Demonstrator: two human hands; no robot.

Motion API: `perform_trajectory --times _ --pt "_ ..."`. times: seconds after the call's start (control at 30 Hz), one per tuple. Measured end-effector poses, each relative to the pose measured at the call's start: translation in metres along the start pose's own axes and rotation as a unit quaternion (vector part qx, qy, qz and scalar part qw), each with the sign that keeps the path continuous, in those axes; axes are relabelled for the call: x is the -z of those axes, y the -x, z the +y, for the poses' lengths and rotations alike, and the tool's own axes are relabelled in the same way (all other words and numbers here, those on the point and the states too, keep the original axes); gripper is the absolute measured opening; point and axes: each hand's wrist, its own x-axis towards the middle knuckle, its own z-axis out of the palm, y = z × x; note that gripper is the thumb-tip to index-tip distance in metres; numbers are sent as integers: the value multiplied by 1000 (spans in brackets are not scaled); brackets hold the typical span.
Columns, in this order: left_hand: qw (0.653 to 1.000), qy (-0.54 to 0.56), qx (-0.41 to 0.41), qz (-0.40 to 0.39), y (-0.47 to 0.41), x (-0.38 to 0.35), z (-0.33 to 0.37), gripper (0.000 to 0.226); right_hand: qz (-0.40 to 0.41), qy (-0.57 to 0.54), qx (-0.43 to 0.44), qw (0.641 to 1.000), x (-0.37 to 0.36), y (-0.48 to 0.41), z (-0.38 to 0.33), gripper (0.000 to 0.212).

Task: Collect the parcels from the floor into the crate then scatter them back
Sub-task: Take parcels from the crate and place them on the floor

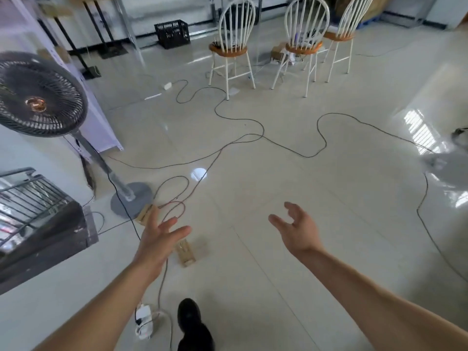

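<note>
Hands are both empty: the left hand (158, 239) is stretched forward with its fingers straight and spread, and the right hand (297, 231) is held out palm-inward with its fingers loosely bent round nothing. Just below the left hand's fingertips a small tan parcel (186, 254) lies flat on the tiled floor (278, 287). A second parcel (143, 216) lies a little farther and to the left, partly hidden behind that hand, beside the fan base (131, 198). The black crate (173, 33) stands far off by the back wall, well apart from both parcels; what it holds cannot be made out.

With parcels down and nothing held, this looks like a pick-up about to begin, though a scatter just finished would look the same. The next move would call for bending low to the near parcel and curling the fingers under its edges.

Loose cables (253, 138) loop across the floor between here and the crate, some right beside the farther parcel, and could snag a foot or fingers. A power strip (143, 319) lies near the shoe (192, 323). The standing fan (38, 95) crowds the left, and chairs (231, 46) stand far right of the crate.
</note>
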Motion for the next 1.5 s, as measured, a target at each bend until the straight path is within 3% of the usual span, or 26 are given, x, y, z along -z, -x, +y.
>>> perform_trajectory --times 0.1,0.23,0.3,0.47,0.57,0.63,0.7,0.77,0.87,1.07,1.23,1.5 --pt "999 -41 20 4 -25 22 -4 87 -14 56 11 998 -22 -23 -21 51" --pt "999 -35 40 -8 -74 50 -1 107 -21 74 26 997 -60 -62 -59 66" --pt "998 -22 51 -8 -101 66 0 104 -31 82 28 996 -85 -81 -79 70" --pt "996 -45 74 -15 -159 104 13 110 -41 60 24 997 -150 -120 -126 45" --pt "997 -23 77 3 -185 119 24 107 -61 33 33 997 -180 -134 -147 66" --pt "996 15 80 20 -200 127 27 93 -85 23 28 996 -195 -147 -158 76" --pt "994 37 96 29 -216 136 21 78 -106 41 25 993 -209 -165 -165 66" --pt "991 41 117 50 -227 144 16 72 -132 61 30 989 -224 -184 -168 58" --pt "982 48 146 113 -237 154 8 69 -176 76 35 981 -247 -212 -172 64" --pt "956 49 214 196 -257 161 -18 53 -267 101 26 958 -294 -255 -163 65" --pt "938 68 241 240 -282 159 -61 69 -311 121 8 943 -331 -282 -134 73" --pt "928 29 307 210 -343 153 -188 64 -317 145 -52 936 -408 -315 -39 72"
